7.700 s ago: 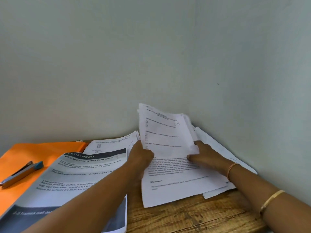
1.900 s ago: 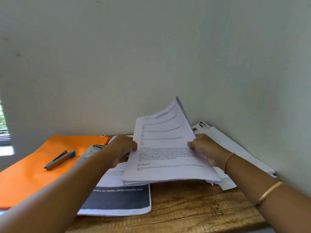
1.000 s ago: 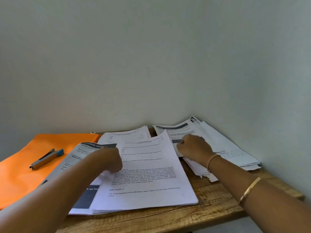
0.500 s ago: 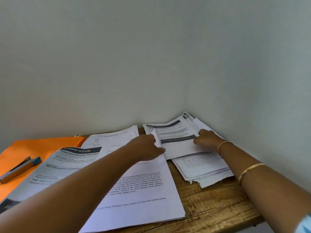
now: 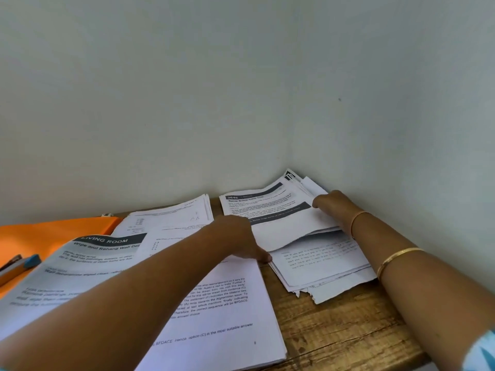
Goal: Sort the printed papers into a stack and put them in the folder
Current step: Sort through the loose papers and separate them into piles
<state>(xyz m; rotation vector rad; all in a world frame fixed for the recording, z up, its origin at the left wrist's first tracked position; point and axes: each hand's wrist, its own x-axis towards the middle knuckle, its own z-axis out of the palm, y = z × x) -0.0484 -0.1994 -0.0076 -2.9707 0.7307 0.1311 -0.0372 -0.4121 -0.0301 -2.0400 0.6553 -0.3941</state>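
Note:
A loose pile of printed papers (image 5: pixel 321 266) lies in the table's far right corner. Its top sheets (image 5: pixel 284 223), headed "3646 Spray Bottle Refill Test", are raised off the pile with a shadowed gap beneath. My left hand (image 5: pixel 241 242) pinches their lower left edge. My right hand (image 5: pixel 332 207) grips their right edge, fingers curled. A squared stack of text pages (image 5: pixel 230 303) lies front centre, partly under my left forearm. The orange folder (image 5: pixel 53 234) lies flat at the far left.
A "Living Room" sheet (image 5: pixel 80 269) overlaps the folder and the front stack. More pages (image 5: pixel 171 215) lie behind it against the wall. A stapler (image 5: pixel 18 266) rests on the folder. Walls close the corner behind and to the right. The wooden table edge (image 5: pixel 348 352) runs front right.
The stack I held upright has been laid down front centre. Both hands then reached to the corner pile and have lifted its top sheets.

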